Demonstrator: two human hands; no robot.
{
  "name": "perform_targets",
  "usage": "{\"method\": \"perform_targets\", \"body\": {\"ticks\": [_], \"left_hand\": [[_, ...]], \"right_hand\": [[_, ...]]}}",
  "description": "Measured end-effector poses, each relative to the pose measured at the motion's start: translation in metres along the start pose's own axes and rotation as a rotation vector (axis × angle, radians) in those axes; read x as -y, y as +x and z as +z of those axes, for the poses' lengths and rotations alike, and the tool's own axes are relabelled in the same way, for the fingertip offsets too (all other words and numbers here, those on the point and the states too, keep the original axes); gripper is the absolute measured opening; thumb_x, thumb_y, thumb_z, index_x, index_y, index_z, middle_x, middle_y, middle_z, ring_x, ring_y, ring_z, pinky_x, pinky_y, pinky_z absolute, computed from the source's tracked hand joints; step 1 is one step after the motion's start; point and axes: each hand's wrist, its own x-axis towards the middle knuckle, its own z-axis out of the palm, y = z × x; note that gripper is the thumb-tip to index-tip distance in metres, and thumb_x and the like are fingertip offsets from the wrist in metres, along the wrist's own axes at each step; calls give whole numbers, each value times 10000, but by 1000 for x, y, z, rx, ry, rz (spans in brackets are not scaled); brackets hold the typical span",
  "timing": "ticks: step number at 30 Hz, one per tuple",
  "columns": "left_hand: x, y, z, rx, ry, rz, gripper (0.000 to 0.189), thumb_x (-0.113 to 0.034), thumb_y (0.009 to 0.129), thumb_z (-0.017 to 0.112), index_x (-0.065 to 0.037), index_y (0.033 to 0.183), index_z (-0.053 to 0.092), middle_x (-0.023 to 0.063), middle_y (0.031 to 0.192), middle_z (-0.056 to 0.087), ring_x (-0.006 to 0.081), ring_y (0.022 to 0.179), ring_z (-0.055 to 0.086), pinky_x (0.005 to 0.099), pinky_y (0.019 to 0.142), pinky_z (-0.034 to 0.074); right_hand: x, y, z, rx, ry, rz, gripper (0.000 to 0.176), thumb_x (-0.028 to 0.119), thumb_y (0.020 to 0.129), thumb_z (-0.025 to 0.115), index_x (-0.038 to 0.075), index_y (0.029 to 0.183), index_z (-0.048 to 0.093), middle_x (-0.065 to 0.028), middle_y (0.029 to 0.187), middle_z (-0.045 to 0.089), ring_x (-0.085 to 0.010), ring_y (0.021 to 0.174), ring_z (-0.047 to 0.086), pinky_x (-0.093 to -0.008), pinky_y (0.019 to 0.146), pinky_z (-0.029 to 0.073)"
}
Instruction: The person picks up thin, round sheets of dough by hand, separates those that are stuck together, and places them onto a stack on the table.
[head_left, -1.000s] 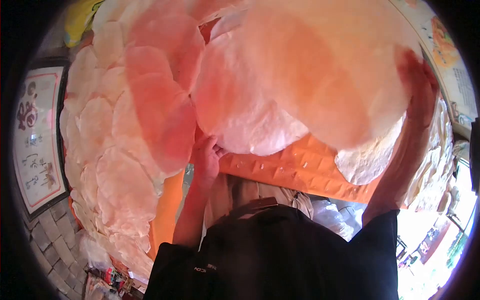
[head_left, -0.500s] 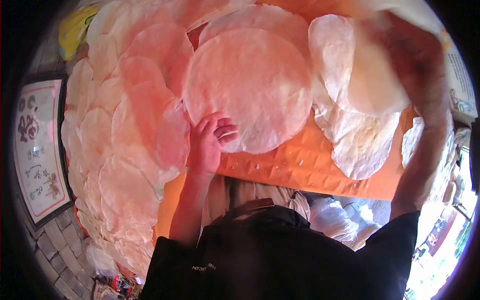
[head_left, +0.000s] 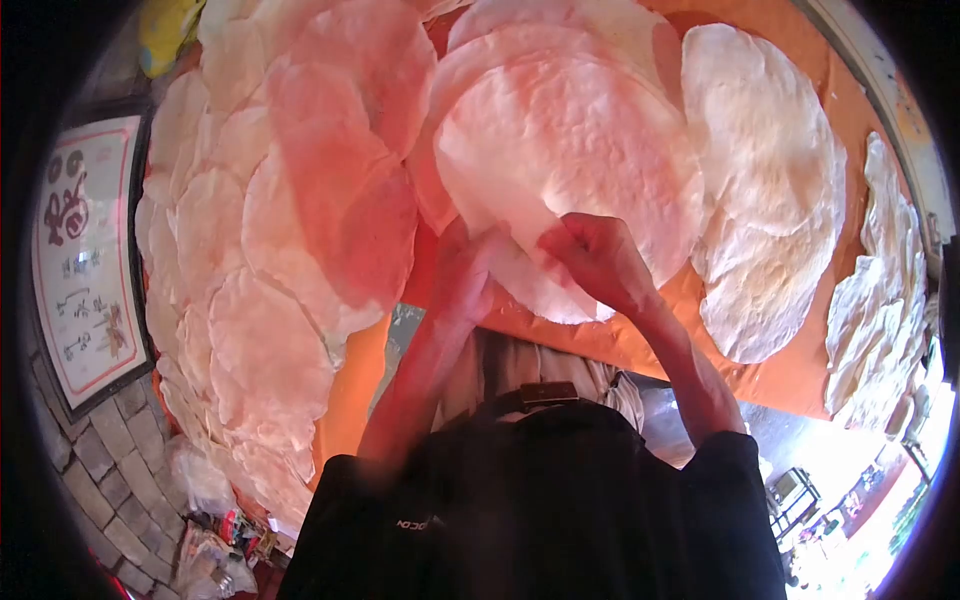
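A large, thin, pale round flatbread [head_left: 570, 150] lies at the centre, overlapping other rounds beneath it. At its near left edge my left hand [head_left: 468, 272] is closed on the sheet, blurred by motion. My right hand [head_left: 598, 258] is beside it, fingers curled in a pinch on the same sheet. Between the two hands a narrow pale flap of the sheet is raised and smeared by motion. The fingertips of the left hand are partly hidden.
Many overlapping flatbreads [head_left: 270, 370] cover the left side. Another stack [head_left: 765, 190] and a bumpy row [head_left: 880, 290] lie right, on an orange cloth [head_left: 620, 345]. A framed sign [head_left: 90, 260] stands left, above brick paving [head_left: 115, 470]. Plastic bags [head_left: 210, 560] lie below.
My right hand has come from the far right, where it was moving a sheet, to the middle beside my left hand. The left hand has closed at the edge. The view has shifted.
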Motion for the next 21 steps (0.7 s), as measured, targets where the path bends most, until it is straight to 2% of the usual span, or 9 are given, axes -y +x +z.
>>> {"method": "perform_targets", "body": {"ticks": [2, 4, 6, 8, 10, 14, 16, 19, 21], "left_hand": [[40, 18, -64, 26, -7, 13, 333, -162, 926, 535, -31, 1228, 481, 89, 1133, 581, 192, 1000, 586, 331, 838, 489], [65, 30, -112, 47, -162, -22, 342, -162, 923, 539, -26, 1231, 478, 90, 1137, 580, 203, 1006, 588, 335, 845, 499], [38, 13, -99, -137, -272, -87, 394, -142, 912, 554, -15, 1271, 454, 111, 1171, 573, 223, 1030, 588, 343, 857, 505], [10, 2, -71, -79, -156, -74, 461, -108, 899, 559, -21, 1326, 408, 119, 1218, 553, 230, 1068, 568, 359, 893, 485], [4, 3, -62, -29, -87, -74, 502, -99, 893, 568, -18, 1353, 383, 122, 1248, 538, 238, 1102, 550, 370, 920, 470], [3, 10, -98, 16, -42, -139, 506, -110, 887, 580, 5, 1341, 388, 119, 1263, 526, 247, 1144, 525, 377, 946, 452], [3, 9, -101, -40, 3, -111, 496, -105, 885, 574, 16, 1331, 393, 120, 1261, 526, 250, 1148, 523, 379, 955, 443], [-5, 3, -84, -175, 128, 19, 465, -91, 887, 543, 34, 1312, 404, 123, 1265, 517, 264, 1161, 510, 385, 988, 414], [-12, -1, -84, -128, 153, -6, 457, -102, 894, 528, 32, 1313, 407, 120, 1278, 505, 261, 1174, 498, 382, 995, 404]], "right_hand": [[-13, 2, 4, -116, -62, -306, 75, 16, 800, 581, 11, 745, 631, -62, 632, 610, -92, 593, 541, -274, 548, 452], [16, 1, -24, -178, -267, -419, 65, 40, 815, 601, 23, 848, 655, -50, 728, 643, -92, 646, 588, -262, 569, 480], [47, 1, -79, -257, 43, -242, 71, 50, 819, 619, 31, 875, 657, -28, 805, 655, -99, 681, 610, -268, 575, 496], [48, 5, -141, -422, 269, -347, 96, 70, 830, 631, 35, 915, 661, -14, 850, 655, -96, 728, 612, -269, 612, 506], [40, -4, -209, -561, 56, -454, 126, 89, 837, 639, 30, 945, 668, -17, 857, 658, -98, 777, 614, -254, 672, 504], [22, -25, -317, -851, -155, -406, 155, 29, 805, 636, 5, 953, 672, -30, 875, 666, -101, 769, 612, -244, 714, 509], [-7, -33, -376, -951, -315, -398, 181, 131, 806, 661, -4, 925, 669, -37, 855, 663, -80, 770, 600, -230, 710, 498], [-56, -42, -452, -1122, -520, -85, 226, 232, 805, 645, 29, 900, 673, -94, 875, 682, -153, 787, 647, -294, 720, 517], [-122, -44, -510, -1116, -1152, 139, 241, 276, 801, 632, 64, 907, 676, -131, 924, 679, -237, 833, 657, -359, 738, 518]]}}
